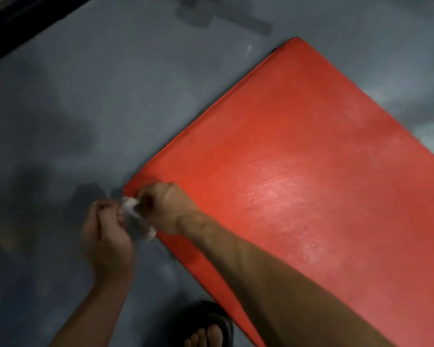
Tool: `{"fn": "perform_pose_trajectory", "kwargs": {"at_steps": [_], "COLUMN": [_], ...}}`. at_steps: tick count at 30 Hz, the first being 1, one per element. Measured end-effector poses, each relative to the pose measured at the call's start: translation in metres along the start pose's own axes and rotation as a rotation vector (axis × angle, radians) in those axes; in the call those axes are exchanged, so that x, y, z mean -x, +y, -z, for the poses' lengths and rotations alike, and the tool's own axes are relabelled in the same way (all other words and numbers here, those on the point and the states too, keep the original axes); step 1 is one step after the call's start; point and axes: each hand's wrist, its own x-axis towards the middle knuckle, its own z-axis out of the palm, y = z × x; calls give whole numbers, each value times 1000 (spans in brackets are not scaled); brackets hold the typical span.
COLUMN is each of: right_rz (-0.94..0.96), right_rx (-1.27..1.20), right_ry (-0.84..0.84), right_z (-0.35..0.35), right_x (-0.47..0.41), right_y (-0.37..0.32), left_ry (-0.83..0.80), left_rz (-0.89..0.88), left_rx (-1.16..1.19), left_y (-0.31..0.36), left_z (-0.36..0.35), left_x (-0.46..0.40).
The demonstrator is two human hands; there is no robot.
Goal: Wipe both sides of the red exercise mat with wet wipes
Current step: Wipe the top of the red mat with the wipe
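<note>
The red exercise mat [298, 159] lies flat on the grey-blue floor, running diagonally from the lower middle to the upper right. Its surface shines in the middle. At the mat's near left corner both my hands hold a white wet wipe [130, 205] between them. My left hand [108, 234] pinches the wipe's left end over the floor. My right hand [166, 209] grips the other end, with its knuckles over the mat's corner. The picture is blurred, so the fingers are hard to make out.
A foot in a dark sandal [211, 326] stands on the floor right by the mat's near edge. Grey tape patches [206, 13] mark the floor at the top. A dark edge [8, 28] runs along the upper left corner.
</note>
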Motion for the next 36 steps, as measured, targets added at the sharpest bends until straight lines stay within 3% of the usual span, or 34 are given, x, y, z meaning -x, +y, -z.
{"fn": "perform_pose_trajectory", "kwargs": {"at_steps": [2, 7, 14, 23, 30, 36], "right_rz": [-53, -353, -449, -338, -267, -234], "right_rx": [-57, -221, -456, -683, -807, -889], "right_ry": [116, 193, 461, 858, 1090, 1274], "right_z": [55, 144, 226, 199, 149, 112], "right_x": [43, 166, 358, 548, 652, 711], "right_y": [6, 13, -64, -164, -184, -152], "left_ry": [-108, -442, -1036, -1626, -1859, -1990], "left_rz": [22, 75, -178, -489, -587, -599], "left_rx": [117, 206, 154, -60, -83, -203], "left_y": [16, 84, 234, 357, 396, 398], "left_z": [-14, -48, -50, -10, 22, 12], "left_x": [17, 66, 135, 266, 374, 455]}}
